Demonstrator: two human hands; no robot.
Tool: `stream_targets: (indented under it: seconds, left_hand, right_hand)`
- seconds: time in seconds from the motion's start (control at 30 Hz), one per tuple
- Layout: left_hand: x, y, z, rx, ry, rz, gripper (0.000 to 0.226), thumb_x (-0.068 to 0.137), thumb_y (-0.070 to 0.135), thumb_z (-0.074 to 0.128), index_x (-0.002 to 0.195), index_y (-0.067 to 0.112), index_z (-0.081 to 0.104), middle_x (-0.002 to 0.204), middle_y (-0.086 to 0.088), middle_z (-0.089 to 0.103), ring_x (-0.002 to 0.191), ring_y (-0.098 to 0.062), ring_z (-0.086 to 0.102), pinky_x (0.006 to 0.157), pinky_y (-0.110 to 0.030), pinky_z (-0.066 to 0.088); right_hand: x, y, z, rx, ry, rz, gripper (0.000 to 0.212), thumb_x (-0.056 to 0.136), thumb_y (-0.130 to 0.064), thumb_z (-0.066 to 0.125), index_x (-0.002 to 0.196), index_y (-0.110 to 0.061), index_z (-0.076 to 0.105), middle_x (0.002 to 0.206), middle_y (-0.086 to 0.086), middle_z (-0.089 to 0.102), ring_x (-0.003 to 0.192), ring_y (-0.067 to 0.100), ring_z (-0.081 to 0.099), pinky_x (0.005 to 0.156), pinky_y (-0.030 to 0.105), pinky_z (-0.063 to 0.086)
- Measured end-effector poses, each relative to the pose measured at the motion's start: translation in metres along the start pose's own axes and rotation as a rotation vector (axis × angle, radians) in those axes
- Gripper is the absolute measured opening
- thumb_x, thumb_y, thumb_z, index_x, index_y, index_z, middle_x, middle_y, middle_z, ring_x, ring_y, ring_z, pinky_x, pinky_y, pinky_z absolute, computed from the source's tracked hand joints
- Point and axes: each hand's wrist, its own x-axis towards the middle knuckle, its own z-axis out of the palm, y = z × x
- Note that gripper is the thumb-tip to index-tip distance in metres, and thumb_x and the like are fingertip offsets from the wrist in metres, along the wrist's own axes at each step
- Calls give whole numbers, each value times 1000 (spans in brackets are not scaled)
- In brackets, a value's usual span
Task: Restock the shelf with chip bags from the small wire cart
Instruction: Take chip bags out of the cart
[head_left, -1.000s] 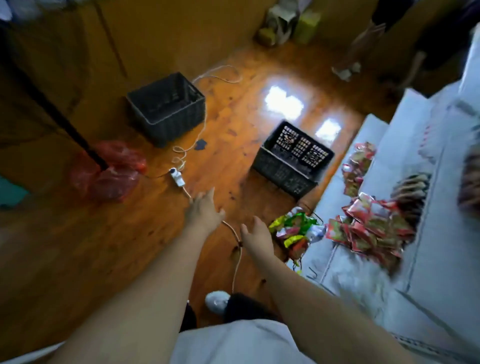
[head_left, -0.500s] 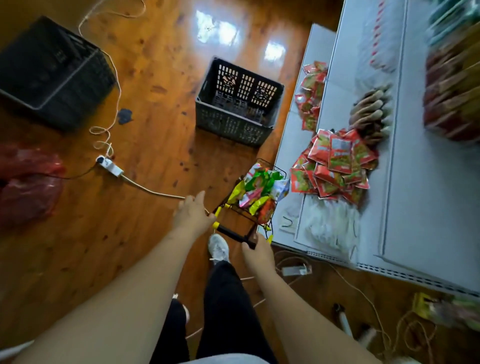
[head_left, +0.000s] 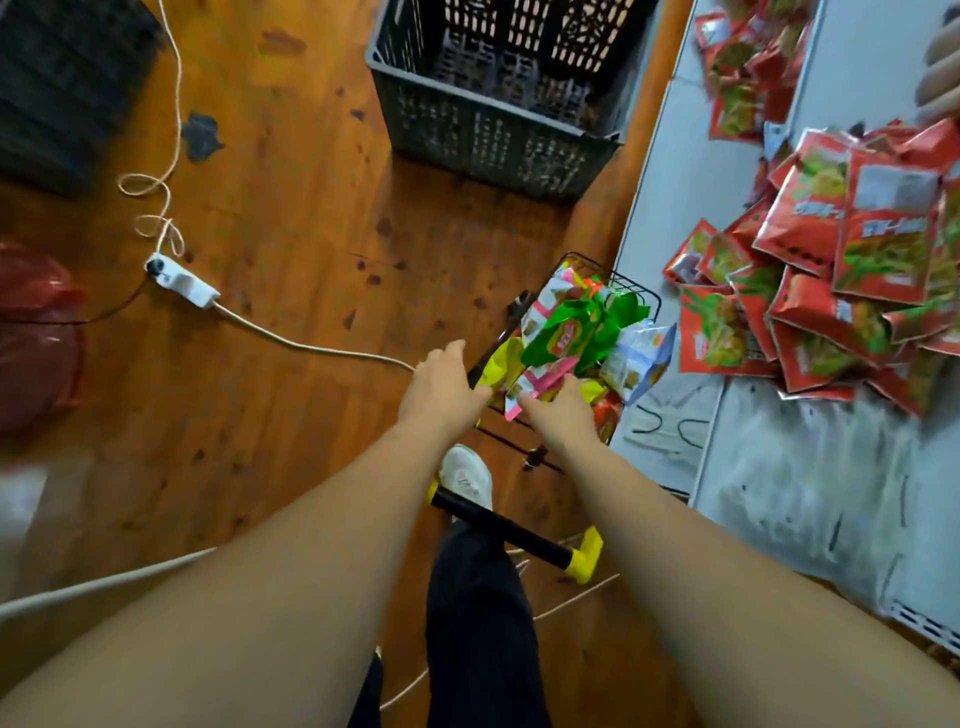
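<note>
Hands grasp crinkly foil chip bags (head_left: 566, 332) in black wire cart (head_left: 636, 291): left hand (head_left: 441, 389); right hand (head_left: 561, 415).

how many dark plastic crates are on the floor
2. One slatted crate stands at top centre, just beyond the small wire cart and beside the shelf. A second crate sits at the top left corner, partly cut off by the frame.

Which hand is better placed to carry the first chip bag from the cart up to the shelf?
Right, probably. The right hand is already on the pink-edged bag in the wire cart, on the side next to the shelf. The left hand sits at the cart's far edge, away from the shelf.
</note>
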Motion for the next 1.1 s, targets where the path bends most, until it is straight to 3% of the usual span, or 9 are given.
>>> stream_targets:
  seconds: [0.07,0.13,0.23,0.37,0.6,0.77,0.87,1.0,1.1]
  left_hand:
    - [25,3,22,29,-17,39,69,89,35,62,147,13,33,138,-14,48,130,-33,45,104,-44,43]
    - [45,6,43,56,-77,68,67,86,34,63,144,13,36,135,-15,49,127,-34,48,101,-45,44]
    - [61,8,65,101,-76,71,54,84,33,67,130,13,47,122,-14,51,116,-35,54,94,-45,48]
    - [58,13,64,25,-25,17,27,85,25,62,108,10,64,108,-15,56,103,-37,59,84,-41,48]
    - [7,22,24,-32,49,95,23,88,30,54,81,9,61,96,-12,55,94,-35,55,77,-42,47]
    - [-54,24,-18,-215,8,166,16,92,26,49,87,11,46,87,-10,58,82,-33,53,67,-41,40]
    - [-96,13,-47,-343,13,164,16,94,26,47,86,14,41,81,-8,56,78,-32,50,64,-38,34]
    - [-153,-22,-84,-526,29,119,27,92,38,58,93,15,44,83,-3,57,80,-26,53,70,-39,41]
    - [-208,-63,-113,-700,55,130,39,86,38,70,109,15,48,102,-6,62,89,-20,56,83,-36,48]
  right_hand:
    - [36,1,13,47,33,31,80,70,-47,70,135,-8,43,121,8,63,112,30,60,80,29,42]
    - [59,0,22,95,69,95,93,71,-46,72,143,-4,32,128,13,59,119,34,56,86,33,46]
    - [75,6,26,72,186,172,77,76,-33,75,135,0,37,129,19,57,118,37,56,90,37,47]
    - [69,16,24,49,226,122,54,78,-27,73,121,-4,49,121,18,61,111,37,59,84,37,48]
    - [0,12,10,75,304,-39,51,71,-15,71,117,-7,50,111,15,63,101,35,61,73,29,41]
    - [-70,0,3,165,319,-86,44,70,-23,69,110,-15,55,105,7,65,98,30,62,76,31,47]
    - [-123,-15,2,209,317,-126,62,71,-34,70,128,-19,51,113,2,64,105,24,61,87,37,51]
    - [-205,-36,13,229,342,-224,60,79,-39,71,131,-17,53,119,4,61,108,23,59,92,41,51]
    - [-276,-52,38,245,257,-319,55,83,-53,62,128,-21,59,121,4,62,108,20,61,92,44,53]
